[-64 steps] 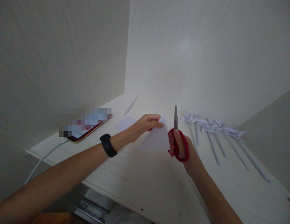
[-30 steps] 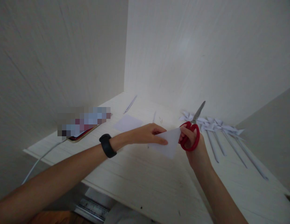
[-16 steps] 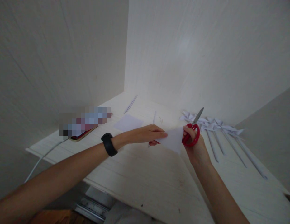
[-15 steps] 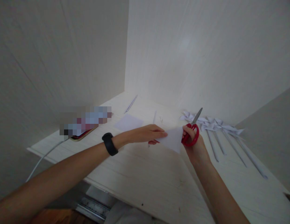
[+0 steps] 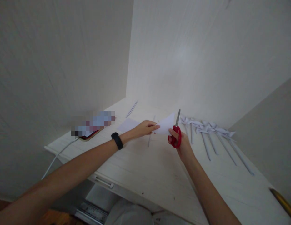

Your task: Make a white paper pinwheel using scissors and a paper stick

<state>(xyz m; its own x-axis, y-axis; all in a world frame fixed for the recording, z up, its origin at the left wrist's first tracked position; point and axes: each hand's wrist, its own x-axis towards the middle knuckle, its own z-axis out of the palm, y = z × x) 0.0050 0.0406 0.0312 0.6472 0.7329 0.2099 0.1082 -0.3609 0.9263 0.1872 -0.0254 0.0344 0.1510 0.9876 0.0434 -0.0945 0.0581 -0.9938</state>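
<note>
While my left hand (image 5: 145,127) is pinching the paper piece (image 5: 166,126) above the tabletop (image 5: 159,168), my right hand (image 5: 180,144), gripping the red scissors (image 5: 176,132) (blades at 12 o'clock), is lining up a cut; next calls for steadying the sheet.

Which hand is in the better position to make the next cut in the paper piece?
Probably the right hand: it grips the red scissors, blades pointing up right beside the paper piece. The left hand is pinching that paper's left edge, holding it up.

left hand (image 5: 145,128) holds paper (image 5: 166,126), right hand (image 5: 181,145) scissors (image 5: 176,135).
</note>
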